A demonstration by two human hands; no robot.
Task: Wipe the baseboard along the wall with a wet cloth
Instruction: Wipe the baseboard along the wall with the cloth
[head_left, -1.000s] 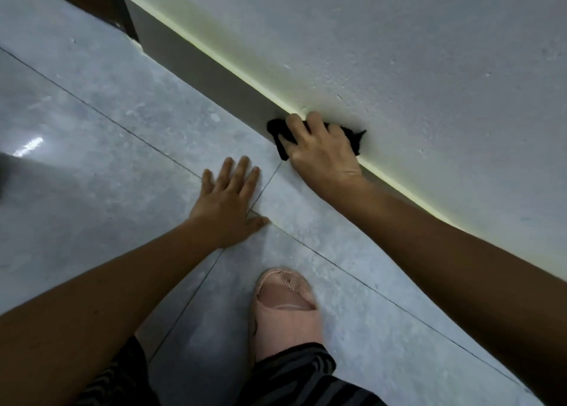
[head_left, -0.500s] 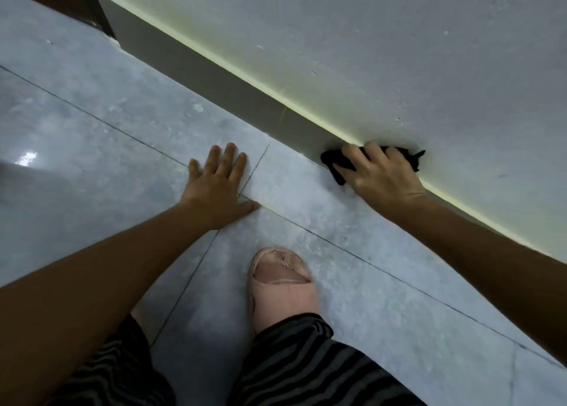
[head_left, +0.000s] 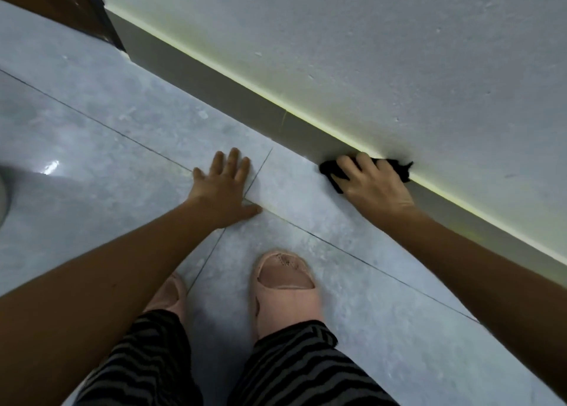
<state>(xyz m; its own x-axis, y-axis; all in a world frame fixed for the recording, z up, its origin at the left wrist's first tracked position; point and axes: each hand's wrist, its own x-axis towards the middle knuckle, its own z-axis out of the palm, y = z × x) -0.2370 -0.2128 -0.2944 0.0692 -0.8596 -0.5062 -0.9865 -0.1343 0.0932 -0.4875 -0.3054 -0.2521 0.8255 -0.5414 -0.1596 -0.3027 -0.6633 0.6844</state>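
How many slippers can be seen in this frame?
2. The right slipper is mostly in view on the floor tiles, bottom centre. The left slipper shows only its toe, between the left forearm and the striped trouser leg.

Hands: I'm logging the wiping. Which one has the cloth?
The right hand, holding the black cloth against the baseboard; the left hand rests flat on the floor.

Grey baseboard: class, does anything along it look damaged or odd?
A thin yellowish vertical line crosses the grey baseboard left of the black cloth under the right hand; joint or stain, cannot tell.
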